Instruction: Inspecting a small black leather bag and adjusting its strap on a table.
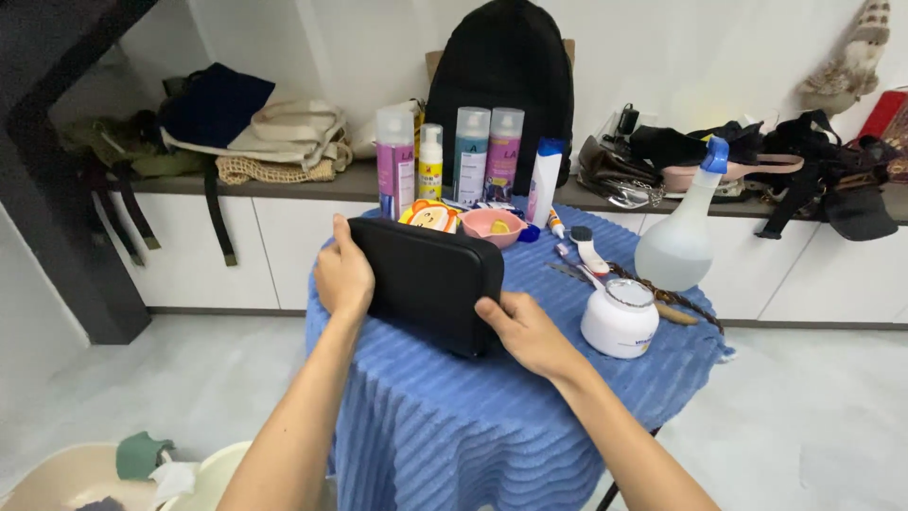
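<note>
A black rectangular zip pouch (430, 279) stands on its long edge on a small table draped in a blue ribbed cloth (473, 416). My left hand (342, 274) grips the pouch's left end, thumb on top. My right hand (520, 326) holds its lower right corner. Behind the pouch stand several tall spray and pump bottles (470, 156), a pink bowl (492, 225) and a small orange-and-white packet (428, 216).
To the right on the table are a white jar (619, 319), a clear spray bottle with a blue trigger (681, 237), a brush and a white tube (544, 185). A black backpack (501, 66) and bags sit on the low cabinet behind. Basins (66, 473) lie on the floor at lower left.
</note>
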